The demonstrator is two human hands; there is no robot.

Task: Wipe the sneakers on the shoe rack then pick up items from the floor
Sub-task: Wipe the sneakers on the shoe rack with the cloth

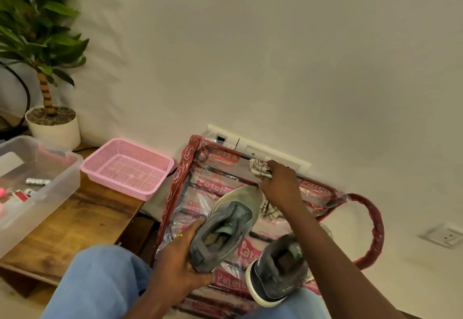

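Left hand (184,258) grips a sneaker (225,228); right hand (280,184) clutches a cloth (259,167), its forearm partly hiding the second sneaker (275,276). Pink basket (127,165) sits at the surface's (82,218) far corner.

Cream wall (275,43) w/ socket (446,237), wood bench (82,216) left.

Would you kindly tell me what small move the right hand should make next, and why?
Probably draw the white patterned cloth back along the pale toe of the grey sneaker. The left hand grips that sneaker near its heel above the red plastic-wrapped shoe rack, and the right hand holds the cloth bunched at the toe.
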